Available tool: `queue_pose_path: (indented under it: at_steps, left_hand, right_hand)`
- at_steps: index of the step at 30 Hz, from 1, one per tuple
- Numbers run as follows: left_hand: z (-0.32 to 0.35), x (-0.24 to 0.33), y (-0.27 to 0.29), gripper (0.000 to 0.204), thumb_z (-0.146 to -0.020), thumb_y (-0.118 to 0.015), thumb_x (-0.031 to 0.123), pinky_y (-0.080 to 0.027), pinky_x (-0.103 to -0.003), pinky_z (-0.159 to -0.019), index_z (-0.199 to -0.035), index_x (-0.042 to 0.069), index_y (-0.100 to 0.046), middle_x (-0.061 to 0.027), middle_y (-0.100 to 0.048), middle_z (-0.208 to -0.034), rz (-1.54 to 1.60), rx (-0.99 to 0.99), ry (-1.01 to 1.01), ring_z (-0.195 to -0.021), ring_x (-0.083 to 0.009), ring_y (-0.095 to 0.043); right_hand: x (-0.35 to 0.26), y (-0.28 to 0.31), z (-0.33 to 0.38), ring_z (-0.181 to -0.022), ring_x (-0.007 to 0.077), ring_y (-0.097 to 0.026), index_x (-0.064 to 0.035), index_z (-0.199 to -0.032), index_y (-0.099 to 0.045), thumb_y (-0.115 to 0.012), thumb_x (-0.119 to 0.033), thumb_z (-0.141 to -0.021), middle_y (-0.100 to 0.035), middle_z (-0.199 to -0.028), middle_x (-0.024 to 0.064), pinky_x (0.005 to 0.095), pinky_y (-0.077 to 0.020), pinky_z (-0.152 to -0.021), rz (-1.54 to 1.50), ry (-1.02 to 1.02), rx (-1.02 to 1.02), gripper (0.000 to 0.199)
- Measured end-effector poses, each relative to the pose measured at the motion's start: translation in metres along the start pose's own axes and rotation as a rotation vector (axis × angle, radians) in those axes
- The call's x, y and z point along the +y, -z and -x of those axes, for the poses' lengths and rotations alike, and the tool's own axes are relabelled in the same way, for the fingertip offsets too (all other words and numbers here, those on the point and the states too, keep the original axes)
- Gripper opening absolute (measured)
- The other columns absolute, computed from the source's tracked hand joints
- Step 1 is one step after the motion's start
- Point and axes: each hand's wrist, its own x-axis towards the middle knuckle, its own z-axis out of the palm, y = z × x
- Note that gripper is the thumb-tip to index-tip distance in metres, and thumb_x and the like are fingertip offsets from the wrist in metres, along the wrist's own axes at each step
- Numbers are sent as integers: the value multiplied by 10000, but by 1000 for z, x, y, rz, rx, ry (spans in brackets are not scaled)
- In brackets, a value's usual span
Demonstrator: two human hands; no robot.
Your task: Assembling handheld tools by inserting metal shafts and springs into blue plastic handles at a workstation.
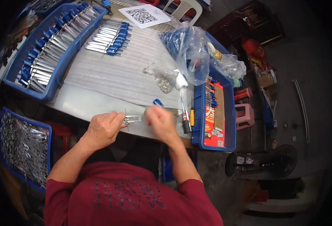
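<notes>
My left hand (107, 126) pinches a small silver two-legged metal piece (134, 119) over the table's near edge; a thin rod crosses it near the fingertips. Close to the ends of its legs is my right hand (160, 123), smeared by motion, so what its fingers hold is unclear. A blue plastic piece (158, 102) shows just beyond the right hand. Farther back, a clear bag of small metal parts (165, 83) lies on the white foam sheet (109, 81). To the right are a long tool with a black-and-red grip (186, 122) and a yellow-handled screwdriver (192, 116).
A blue tray (53, 92) of silver, blue-ended pieces stands at left, with similar pieces (109, 37) in rows beside it. Another blue tray (232, 141) sits at right, near plastic bags (196, 45). A lower-left tray (50, 150) holds many metal parts. A printed sheet (145, 16) lies at the back.
</notes>
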Motion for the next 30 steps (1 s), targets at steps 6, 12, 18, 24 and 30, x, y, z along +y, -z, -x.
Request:
queue_pose_path:
  at_steps: [6, 12, 18, 24, 30]
  left_hand:
    - [-6, -24, -12, 202, -679, -601, 61, -375, -366, -447, -816, 14, -459, -107, -431, -608, -94, -18, 33, -513, -282, -480]
    - [-15, -29, -25, 189, -687, -598, 80, -373, -367, -444, -792, 13, -456, -102, -417, -591, -119, -26, 33, -508, -273, -476]
    - [-8, -33, -20, 200, -674, -603, 84, -363, -364, -436, -799, 15, -463, -97, -407, -581, -137, -59, 101, -490, -263, -457]
    - [-10, -33, -21, 194, -672, -602, 88, -365, -350, -433, -797, 18, -471, -86, -413, -578, -159, -29, 93, -493, -252, -465]
    - [-11, -34, -20, 163, -683, -598, 103, -371, -336, -433, -774, 35, -482, -73, -416, -580, -140, -7, 88, -488, -232, -467]
  right_hand:
    - [26, 98, -119, -415, 56, -391, -22, -711, -525, -493, -168, -818, -476, -552, 7, 200, -300, -375, -135, 71, 689, 184]
    - [142, 177, -203, -405, 98, -450, -12, -643, -592, -552, -147, -733, -518, -523, 34, 239, -339, -375, 473, -110, 610, 167]
    - [126, 137, -224, -750, 361, -579, -21, -731, -632, -529, -230, -682, -600, -765, 207, 381, -449, -688, 630, -211, 309, 238]
    - [132, 132, -243, -846, 398, -560, 15, -824, -608, -529, -286, -716, -582, -850, 252, 436, -438, -750, 941, -238, 305, 330]
    - [139, 141, -237, -858, 407, -553, -14, -829, -605, -497, -295, -744, -581, -864, 250, 453, -437, -747, 971, -248, 391, 313]
